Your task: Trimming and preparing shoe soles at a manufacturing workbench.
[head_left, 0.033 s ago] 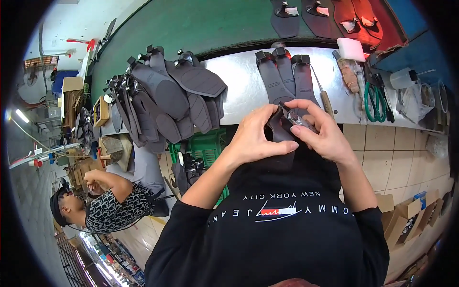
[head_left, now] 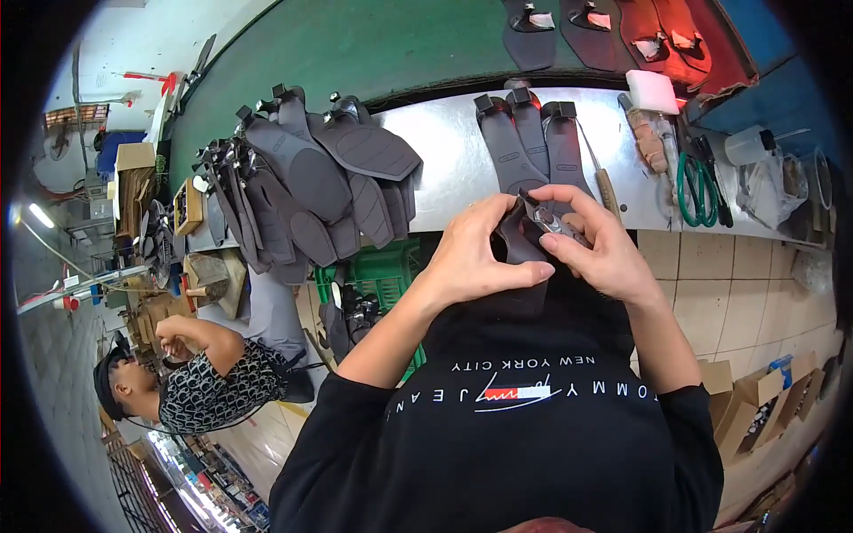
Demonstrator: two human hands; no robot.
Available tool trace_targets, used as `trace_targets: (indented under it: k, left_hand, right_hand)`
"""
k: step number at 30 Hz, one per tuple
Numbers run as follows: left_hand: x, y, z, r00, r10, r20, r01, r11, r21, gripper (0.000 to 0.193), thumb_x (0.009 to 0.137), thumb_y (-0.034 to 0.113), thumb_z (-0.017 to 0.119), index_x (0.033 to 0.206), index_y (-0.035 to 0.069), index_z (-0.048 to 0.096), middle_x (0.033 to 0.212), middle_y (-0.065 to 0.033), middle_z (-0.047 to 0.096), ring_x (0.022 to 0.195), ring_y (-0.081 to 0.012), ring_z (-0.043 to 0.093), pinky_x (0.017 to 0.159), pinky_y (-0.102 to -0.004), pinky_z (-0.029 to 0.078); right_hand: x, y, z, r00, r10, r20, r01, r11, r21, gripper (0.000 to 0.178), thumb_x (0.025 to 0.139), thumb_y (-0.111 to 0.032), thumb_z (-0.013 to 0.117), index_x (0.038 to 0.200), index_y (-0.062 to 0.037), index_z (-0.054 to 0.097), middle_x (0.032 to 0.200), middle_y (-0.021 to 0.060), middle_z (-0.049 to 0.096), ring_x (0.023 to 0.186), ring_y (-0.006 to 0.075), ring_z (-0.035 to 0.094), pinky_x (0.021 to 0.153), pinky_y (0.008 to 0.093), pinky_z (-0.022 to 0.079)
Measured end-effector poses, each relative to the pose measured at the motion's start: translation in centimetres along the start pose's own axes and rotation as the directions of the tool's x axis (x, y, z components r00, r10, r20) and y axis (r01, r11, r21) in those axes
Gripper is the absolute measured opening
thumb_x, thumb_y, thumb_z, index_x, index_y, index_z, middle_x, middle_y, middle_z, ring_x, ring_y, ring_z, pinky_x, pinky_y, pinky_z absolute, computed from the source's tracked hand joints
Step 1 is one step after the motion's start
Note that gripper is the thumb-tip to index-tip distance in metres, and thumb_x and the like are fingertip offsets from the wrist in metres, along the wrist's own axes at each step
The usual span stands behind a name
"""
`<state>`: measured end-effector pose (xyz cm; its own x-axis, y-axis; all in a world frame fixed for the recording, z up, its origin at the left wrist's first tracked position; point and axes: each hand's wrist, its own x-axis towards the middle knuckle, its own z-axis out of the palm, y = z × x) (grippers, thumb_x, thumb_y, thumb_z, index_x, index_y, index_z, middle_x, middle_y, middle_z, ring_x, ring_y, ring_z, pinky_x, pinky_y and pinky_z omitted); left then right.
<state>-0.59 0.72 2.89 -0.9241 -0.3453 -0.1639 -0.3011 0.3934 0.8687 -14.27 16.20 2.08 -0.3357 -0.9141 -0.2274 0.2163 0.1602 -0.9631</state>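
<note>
Close in front of my body, both hands hold a dark sandal (head_left: 514, 242) with a strap and a shiny ornament. My left hand (head_left: 480, 253) is curled round its left side, with the thumb pointing across the sole. My right hand (head_left: 604, 249) pinches the strap near the ornament between thumb and fingers. The fingers partly hide the sandal. Just beyond my hands, several dark sandal soles (head_left: 511, 147) with black pieces at their far ends lie on the metal bench (head_left: 435, 142). An awl-like tool with a wooden handle (head_left: 608, 191) lies beside them.
At the left, a pile of dark soles (head_left: 306, 178) overhangs the bench, above a green crate (head_left: 382, 271). Green-handled scissors (head_left: 697, 191) lie at the right. Sandals (head_left: 530, 40) rest on the green surface (head_left: 409, 44) behind. A person (head_left: 195, 382) is at the left; cardboard boxes (head_left: 755, 404) stand lower right.
</note>
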Motion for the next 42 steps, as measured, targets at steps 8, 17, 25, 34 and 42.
trace_targets:
  k: [8, 17, 25, 34, 42]
  left_hand:
    - [0.0, -0.1, -0.1, 1.0, -0.017, 0.018, 0.017, 1.0, 0.014, 0.071, 0.059, 0.042, 0.081, 0.104, -0.008, 0.059, 0.093, -0.0186, 0.063, 0.087, -0.031, 0.062, 0.078, -0.038, 0.048]
    - [0.1, 0.1, -0.3, 0.998, -0.039, 0.045, 0.04, 0.999, -0.009, 0.068, 0.06, 0.041, 0.081, 0.104, -0.007, 0.06, 0.091, -0.0175, 0.063, 0.084, -0.0289, 0.062, 0.076, -0.0365, 0.048]
    - [-0.1, -0.6, 0.1, 1.0, 0.004, -0.003, -0.004, 0.997, -0.075, 0.066, 0.059, 0.036, 0.083, 0.104, -0.006, 0.06, 0.09, -0.0155, 0.062, 0.082, -0.0255, 0.061, 0.073, -0.0344, 0.048]
    - [-0.5, -0.8, 0.2, 0.998, 0.062, -0.003, -0.062, 0.988, -0.143, 0.062, 0.058, 0.032, 0.082, 0.103, -0.005, 0.06, 0.088, -0.0111, 0.062, 0.081, -0.0214, 0.061, 0.075, -0.0318, 0.048]
    - [-0.8, -0.7, 0.1, 1.0, 0.006, 0.005, -0.005, 0.977, -0.214, 0.058, 0.058, 0.03, 0.081, 0.101, -0.004, 0.06, 0.087, -0.0088, 0.062, 0.081, -0.0174, 0.059, 0.074, -0.0303, 0.047]
  right_hand:
    - [0.0, 0.2, 0.0, 1.0, 0.006, 0.001, -0.006, 1.0, 0.002, 0.045, 0.089, -0.009, 0.061, 0.132, -0.009, 0.049, 0.068, -0.0046, 0.054, 0.054, 0.0015, 0.044, 0.049, 0.0181, 0.032]
    - [0.1, 0.6, 0.1, 1.0, 0.023, 0.004, -0.023, 0.999, 0.043, 0.045, 0.09, -0.009, 0.062, 0.133, -0.0096, 0.049, 0.069, -0.0043, 0.054, 0.054, 0.0015, 0.043, 0.049, 0.0178, 0.032]
    - [0.0, 0.8, 0.5, 1.0, 0.02, -0.013, -0.018, 0.995, 0.1, 0.042, 0.092, -0.01, 0.061, 0.133, -0.0087, 0.051, 0.073, -0.0035, 0.056, 0.054, 0.0012, 0.043, 0.05, 0.0176, 0.032]
    - [-0.5, 0.8, 0.2, 1.0, 0.013, 0.023, -0.016, 0.988, 0.154, 0.047, 0.092, -0.01, 0.061, 0.137, -0.0071, 0.052, 0.082, -0.0051, 0.06, 0.056, -0.0003, 0.041, 0.049, 0.0165, 0.033]
    - [-0.4, 0.9, 0.4, 0.998, 0.009, 0.054, -0.021, 0.974, 0.223, 0.047, 0.092, -0.008, 0.06, 0.139, -0.0071, 0.051, 0.088, -0.0054, 0.062, 0.056, -0.001, 0.04, 0.048, 0.0162, 0.032]
